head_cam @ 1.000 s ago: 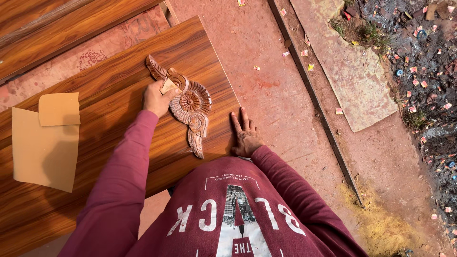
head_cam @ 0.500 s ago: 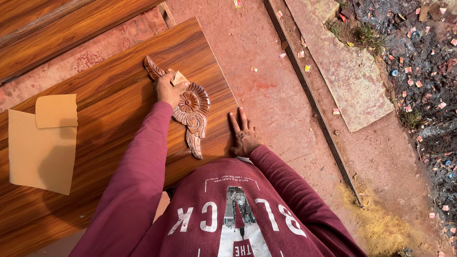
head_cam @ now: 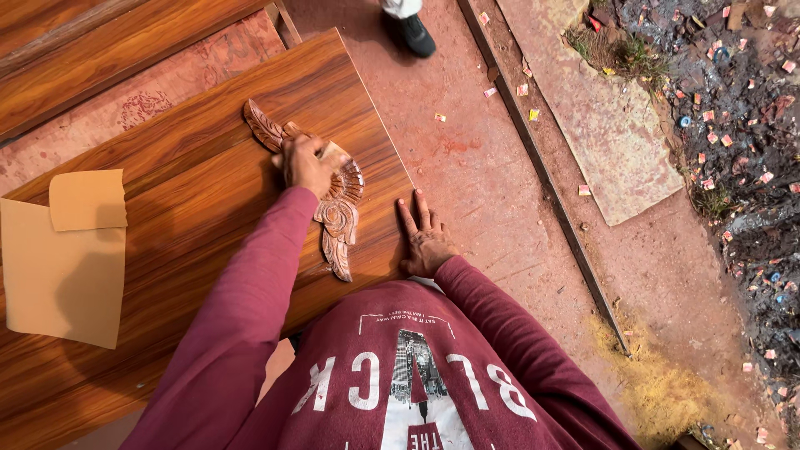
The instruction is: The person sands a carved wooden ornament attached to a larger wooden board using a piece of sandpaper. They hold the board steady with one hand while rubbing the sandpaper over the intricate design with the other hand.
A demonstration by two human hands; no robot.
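A carved wooden ornament (head_cam: 337, 218) with a shell-like centre and leaf ends lies on a glossy brown wood-grain board (head_cam: 192, 200). My left hand (head_cam: 305, 163) presses a small folded piece of tan sandpaper (head_cam: 335, 153) onto the ornament's upper middle, fingers closed over it. My right hand (head_cam: 425, 240) rests flat with spread fingers on the board's right edge, just right of the ornament's lower tip, holding nothing. Both arms are in maroon sleeves.
Two sheets of tan sandpaper (head_cam: 67, 267) lie on the board's left part. More boards (head_cam: 108, 42) lie beyond. Another person's dark shoe (head_cam: 412, 33) stands on the reddish ground at the top. A metal strip (head_cam: 542, 175), a slab (head_cam: 608, 125) and littered soil are to the right.
My left hand has slid with the sandpaper from the ornament's left side toward its centre. My right hand has stayed put. A person's shoe has come into view at the top.
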